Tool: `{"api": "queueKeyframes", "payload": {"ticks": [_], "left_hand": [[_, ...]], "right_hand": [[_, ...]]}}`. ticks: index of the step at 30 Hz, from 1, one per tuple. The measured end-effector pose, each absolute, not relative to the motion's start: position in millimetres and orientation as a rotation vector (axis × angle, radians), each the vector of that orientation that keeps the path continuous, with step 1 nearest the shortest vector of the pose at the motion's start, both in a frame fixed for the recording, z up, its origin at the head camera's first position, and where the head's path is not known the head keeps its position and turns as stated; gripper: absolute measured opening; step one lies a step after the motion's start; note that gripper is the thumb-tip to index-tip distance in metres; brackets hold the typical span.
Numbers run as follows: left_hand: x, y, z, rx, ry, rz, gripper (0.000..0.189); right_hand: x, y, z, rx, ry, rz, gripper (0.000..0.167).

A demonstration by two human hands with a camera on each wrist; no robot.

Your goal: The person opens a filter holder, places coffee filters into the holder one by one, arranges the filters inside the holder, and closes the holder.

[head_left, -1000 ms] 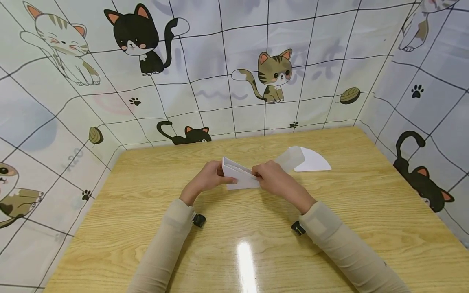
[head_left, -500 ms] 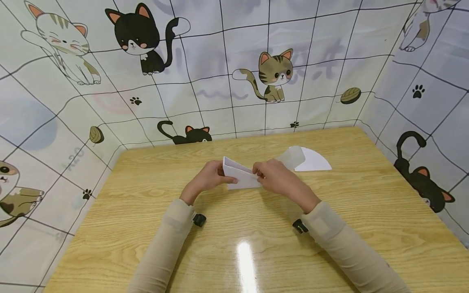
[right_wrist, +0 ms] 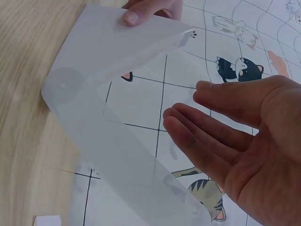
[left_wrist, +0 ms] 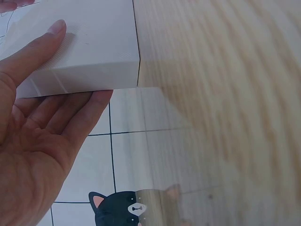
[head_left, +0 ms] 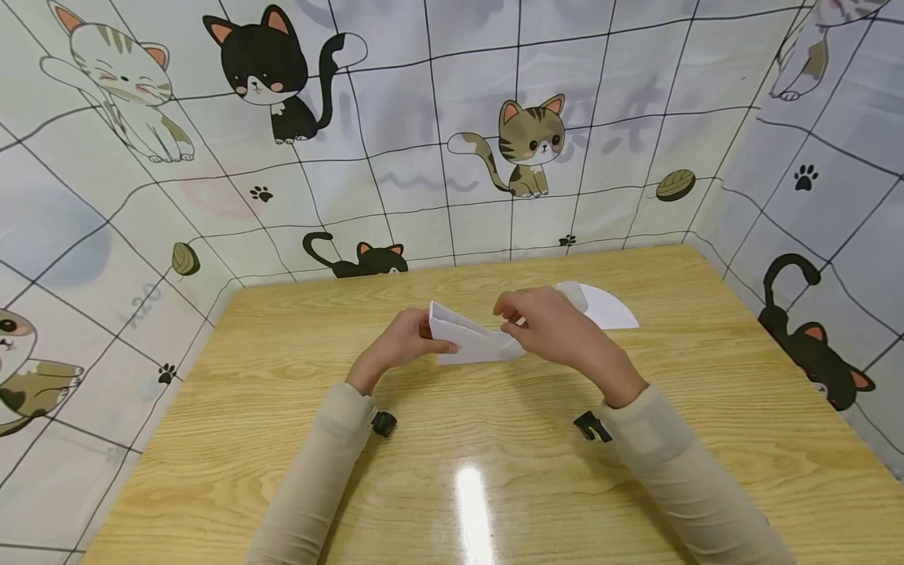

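My left hand (head_left: 404, 341) grips the upright end of a white wedge-shaped folder (head_left: 466, 343), thumb on its near face and fingers behind. In the left wrist view this folder (left_wrist: 96, 40) shows a thick edge above the fingers. From its narrow, rounded end a translucent strip (right_wrist: 117, 146) slants away in the right wrist view; in the head view much of it lies behind my right hand (head_left: 554, 326). That hand hovers by the narrow end, thumb and fingers apart, with nothing between them in the right wrist view.
A white quarter-circle piece (head_left: 609, 308) lies on the wooden table (head_left: 424, 439) at the back right, partly behind the translucent strip. White sheets (head_left: 395, 173) with printed cats and grid lines stand behind the table and at both sides.
My right hand has let go of the folder's edge and drawn away to the right, its fingers spreading. More of the narrow end shows now. The left hand keeps its grip.
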State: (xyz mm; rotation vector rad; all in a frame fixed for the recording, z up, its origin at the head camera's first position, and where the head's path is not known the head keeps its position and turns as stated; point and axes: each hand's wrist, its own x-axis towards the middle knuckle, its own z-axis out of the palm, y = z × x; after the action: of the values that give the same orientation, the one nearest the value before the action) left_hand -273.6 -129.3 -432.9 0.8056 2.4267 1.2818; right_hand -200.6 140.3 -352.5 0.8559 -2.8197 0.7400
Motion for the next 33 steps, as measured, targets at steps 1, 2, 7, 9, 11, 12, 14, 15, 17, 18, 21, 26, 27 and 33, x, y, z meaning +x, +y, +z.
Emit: {"api": "queueKeyframes", "payload": {"ticks": [1, 2, 7, 9, 11, 12, 14, 15, 17, 18, 21, 26, 27, 33], "left_hand": [[-274, -129, -433, 0.806, 2.427, 1.281, 0.036], [-274, -129, -433, 0.806, 2.429, 1.280, 0.035], [-273, -130, -434, 0.799, 2.430, 1.278, 0.035], [-273, -130, -434, 0.802, 2.427, 1.278, 0.036], [-273, -129, -434, 0.803, 2.423, 1.280, 0.036], [-273, -129, -434, 0.805, 2.422, 1.280, 0.036], [-273, -129, -434, 0.804, 2.421, 1.279, 0.036], [-273, -129, -433, 0.803, 2.420, 1.278, 0.036], [-273, -129, -433, 0.798, 2.422, 1.272, 0.036], [-273, -129, -433, 0.795, 2.421, 1.271, 0.037], [-272, -129, -433, 0.788, 2.421, 1.269, 0.037], [-273, -129, -434, 0.801, 2.416, 1.277, 0.036], [-273, -129, -434, 0.802, 2.418, 1.277, 0.035], [-273, -130, -433, 0.811, 2.424, 1.275, 0.036]], "right_hand": [[-201, 142, -351, 0.855, -2.813, 0.744, 0.014], [-200, 143, -350, 0.853, -2.808, 0.746, 0.014], [-200, 152, -344, 0.815, -2.796, 0.761, 0.014], [-200, 157, -341, 0.782, -2.792, 0.771, 0.015], [-200, 162, -339, 0.736, -2.797, 0.783, 0.015], [-200, 165, -337, 0.714, -2.804, 0.792, 0.016], [-200, 171, -335, 0.678, -2.810, 0.807, 0.017], [-200, 174, -334, 0.658, -2.811, 0.815, 0.018], [-201, 180, -332, 0.632, -2.802, 0.832, 0.018], [-201, 183, -331, 0.621, -2.793, 0.843, 0.018], [-202, 191, -329, 0.585, -2.761, 0.860, 0.017], [-205, 203, -328, 0.519, -2.705, 0.862, 0.015], [-206, 205, -328, 0.508, -2.692, 0.860, 0.014], [-213, 217, -333, 0.488, -2.650, 0.859, 0.013]]}}
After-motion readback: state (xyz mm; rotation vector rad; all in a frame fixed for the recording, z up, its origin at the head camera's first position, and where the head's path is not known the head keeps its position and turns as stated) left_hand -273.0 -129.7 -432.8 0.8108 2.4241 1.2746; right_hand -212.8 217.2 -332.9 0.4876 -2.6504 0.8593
